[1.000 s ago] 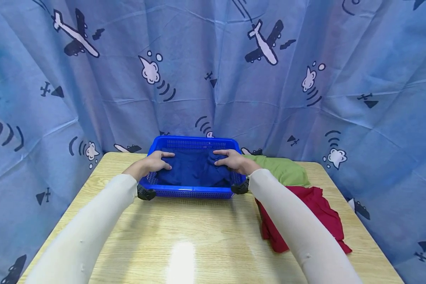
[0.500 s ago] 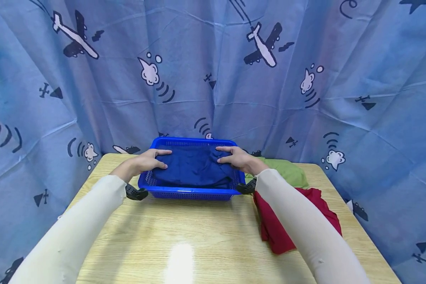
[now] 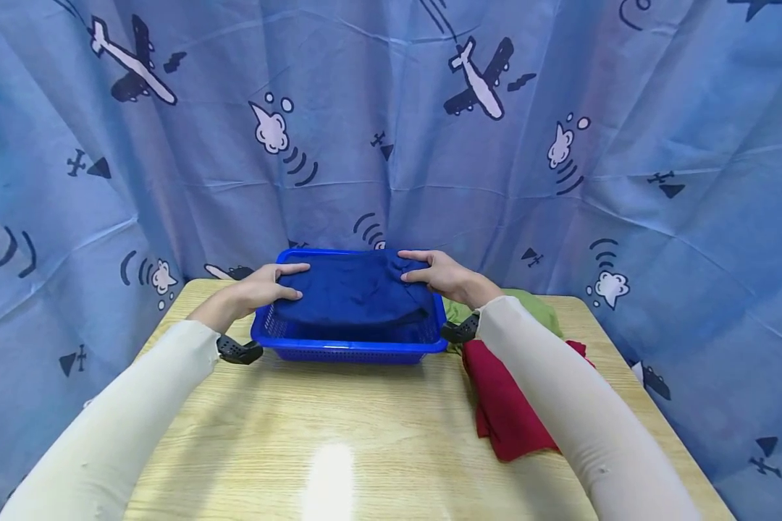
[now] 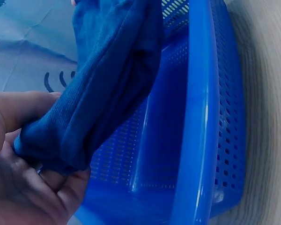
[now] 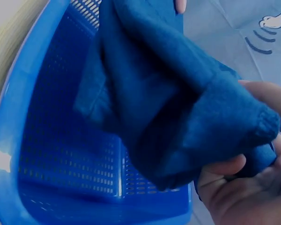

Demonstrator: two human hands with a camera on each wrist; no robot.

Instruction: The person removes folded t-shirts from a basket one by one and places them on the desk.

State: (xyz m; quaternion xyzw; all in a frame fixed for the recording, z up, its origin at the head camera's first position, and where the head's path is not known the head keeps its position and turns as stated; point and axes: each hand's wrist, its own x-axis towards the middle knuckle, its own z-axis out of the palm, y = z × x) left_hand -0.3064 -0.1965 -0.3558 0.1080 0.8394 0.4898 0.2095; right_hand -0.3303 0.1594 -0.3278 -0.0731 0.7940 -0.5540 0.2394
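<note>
A folded navy-blue garment (image 3: 352, 289) hangs between both hands just above a blue plastic basket (image 3: 345, 347). My left hand (image 3: 257, 286) grips its left end, thumb on top and fingers curled beneath, as the left wrist view shows at the cloth (image 4: 84, 103). On the other side my right hand (image 3: 446, 276) pinches the right end; in the right wrist view its fingers (image 5: 229, 183) wrap under the cloth (image 5: 201, 112). Below the garment, the basket's perforated inner wall (image 5: 70, 159) shows. What kind of garment it is, I cannot tell.
A crimson cloth (image 3: 511, 412) lies on the wooden table (image 3: 287, 434) to the right, partly under the right sleeve. Behind it rests a green cloth (image 3: 534, 311). A blue curtain (image 3: 339, 130) with printed airplanes hangs behind the table.
Both hands have raised the navy garment from inside the basket to above its rim. The hands have also spread slightly farther apart.
</note>
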